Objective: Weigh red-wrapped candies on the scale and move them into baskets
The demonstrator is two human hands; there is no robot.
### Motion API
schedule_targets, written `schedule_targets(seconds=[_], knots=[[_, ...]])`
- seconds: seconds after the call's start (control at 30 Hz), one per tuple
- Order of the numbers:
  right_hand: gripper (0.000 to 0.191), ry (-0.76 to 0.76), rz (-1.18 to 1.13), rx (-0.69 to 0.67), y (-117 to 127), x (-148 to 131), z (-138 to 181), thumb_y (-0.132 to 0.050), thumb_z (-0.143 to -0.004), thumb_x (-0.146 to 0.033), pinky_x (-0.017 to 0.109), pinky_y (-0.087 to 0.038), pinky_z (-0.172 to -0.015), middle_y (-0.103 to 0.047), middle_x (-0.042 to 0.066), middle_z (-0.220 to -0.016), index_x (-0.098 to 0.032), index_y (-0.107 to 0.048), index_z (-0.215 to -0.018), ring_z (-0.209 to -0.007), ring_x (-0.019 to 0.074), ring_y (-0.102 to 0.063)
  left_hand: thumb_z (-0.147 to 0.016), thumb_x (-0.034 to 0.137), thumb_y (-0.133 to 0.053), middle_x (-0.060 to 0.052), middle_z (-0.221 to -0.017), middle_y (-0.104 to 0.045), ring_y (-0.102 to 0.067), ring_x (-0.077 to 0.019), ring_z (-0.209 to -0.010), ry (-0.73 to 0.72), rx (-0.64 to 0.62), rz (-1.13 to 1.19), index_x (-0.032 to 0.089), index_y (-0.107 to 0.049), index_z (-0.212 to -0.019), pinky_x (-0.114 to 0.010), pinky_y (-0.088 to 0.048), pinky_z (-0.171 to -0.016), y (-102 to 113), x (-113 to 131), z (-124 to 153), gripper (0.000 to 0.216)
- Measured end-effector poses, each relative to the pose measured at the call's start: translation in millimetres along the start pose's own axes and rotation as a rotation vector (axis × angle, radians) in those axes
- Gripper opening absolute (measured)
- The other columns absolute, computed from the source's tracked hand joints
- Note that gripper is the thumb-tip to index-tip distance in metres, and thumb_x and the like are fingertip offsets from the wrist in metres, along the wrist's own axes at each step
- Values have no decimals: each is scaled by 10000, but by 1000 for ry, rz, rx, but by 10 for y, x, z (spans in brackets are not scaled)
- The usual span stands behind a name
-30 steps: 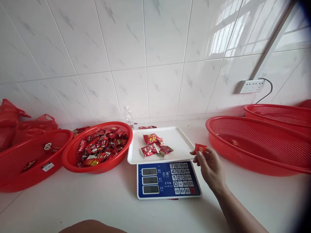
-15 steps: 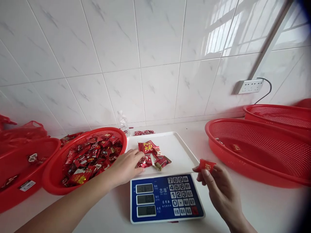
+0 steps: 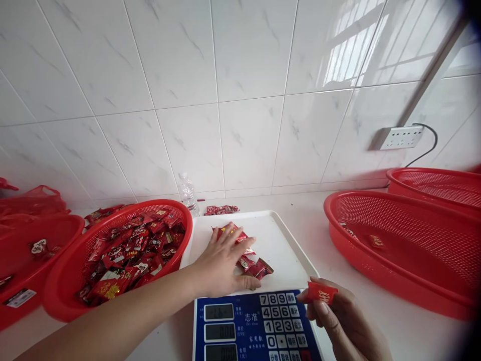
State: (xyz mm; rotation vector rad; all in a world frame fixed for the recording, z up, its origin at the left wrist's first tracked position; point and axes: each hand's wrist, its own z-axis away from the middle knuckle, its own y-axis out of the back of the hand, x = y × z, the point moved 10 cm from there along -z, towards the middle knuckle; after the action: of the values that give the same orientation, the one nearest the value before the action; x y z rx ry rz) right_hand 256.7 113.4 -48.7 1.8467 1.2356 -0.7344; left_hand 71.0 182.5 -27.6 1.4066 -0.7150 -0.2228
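Note:
My left hand (image 3: pixel 224 261) is spread over the white tray (image 3: pixel 278 240) of a blue digital scale (image 3: pixel 251 326), its fingers reaching over a few red wrapped candies. A large red packet (image 3: pixel 240 233) shows partly between and beyond the fingers. Nearer the tray's middle, another red-wrapped candy (image 3: pixel 260 269) lies beside my thumb. At the right of the scale's keypad, my right hand (image 3: pixel 336 311) pinches a small red candy packet (image 3: pixel 322 293) with gold characters between thumb and fingers.
A red basket (image 3: pixel 180 210) heaped with wrapped candies stands left of the scale. Beyond it is another red bin (image 3: pixel 71 235). On the right, a large red basket (image 3: pixel 398 271) holds a few packets. A clear bottle (image 3: pixel 188 194) and more candies (image 3: pixel 221 209) sit near the wall.
My left hand has moved right and opened out over the candies on the tray. My right hand still holds the packet, and the whole view has shifted slightly.

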Motion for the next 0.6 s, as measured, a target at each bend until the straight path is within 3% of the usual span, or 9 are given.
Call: schedule_targets(seconds=[0.1, 0.2, 0.3, 0.37, 0.43, 0.53, 0.6], knots=[[221, -6, 13, -12, -5, 18, -10, -515, -894, -361, 241, -567, -568, -678, 34, -766, -275, -599, -1080, -627, 166, -659, -810, 623, -473, -110, -1471, -324, -141, -397, -1381, -25, -53, -34, 271, -484, -1279, -653, -50, -1071, -94, 44, -54, 586], [221, -9, 24, -4, 7, 16, -17, -526, -885, -370, 252, -569, -567, -680, 35, -749, -267, -618, -1057, -632, 176, -664, -836, 322, -509, -70, -1342, -482, -320, -330, -1324, -66, -19, -51, 264, -564, -1153, -608, -99, -1095, -28, 39, -72, 327], [227, -11, 13, -3, 4, 7, -17, -533, -882, -372, 252, -569, -554, -699, 52, -808, -258, -622, -1056, -635, 178, -669, -767, 168, -507, -51, -1301, -520, -395, -264, -1280, -96, 4, 11, 253, -522, -1204, -522, -152, -1123, 74, -12, -49, 445], [237, -11, -6, -5, -10, 6, -16, -527, -886, -372, 253, -570, -545, -704, 66, -837, -245, -612, -1066, -633, 179, -671, -781, 201, -512, -63, -1386, -450, -306, -264, -1340, -72, 10, 60, 243, -430, -1309, -490, -168, -1129, 128, -77, -37, 536], [231, -2, -14, -18, -38, -2, -21, -518, -892, -364, 254, -573, -548, -704, 75, -842, -235, -604, -1062, -636, 180, -671, -837, 337, -500, -77, -1488, -308, -155, -285, -1399, -11, 0, 86, 243, -306, -1400, -514, -133, -1129, 129, -153, -45, 604], [204, 40, 6, -22, -69, -51, -45, -514, -893, -348, 243, -570, -541, -702, 68, -813, -233, -605, -1034, -616, 169, -668, -836, 574, -457, -112, -1545, -131, 4, -326, -1411, 77, -46, 65, 241, -158, -1461, -596, -38, -1101, 15, -229, -101, 769], [197, 52, 25, -16, -80, -76, -67, -514, -891, -348, 232, -565, -525, -698, 57, -774, -230, -608, -1017, -590, 161, -661, -776, 658, -484, -140, -1546, -85, 46, -350, -1403, 82, -72, 18, 236, -151, -1464, -632, -13, -1075, -79, -224, -157, 873]])
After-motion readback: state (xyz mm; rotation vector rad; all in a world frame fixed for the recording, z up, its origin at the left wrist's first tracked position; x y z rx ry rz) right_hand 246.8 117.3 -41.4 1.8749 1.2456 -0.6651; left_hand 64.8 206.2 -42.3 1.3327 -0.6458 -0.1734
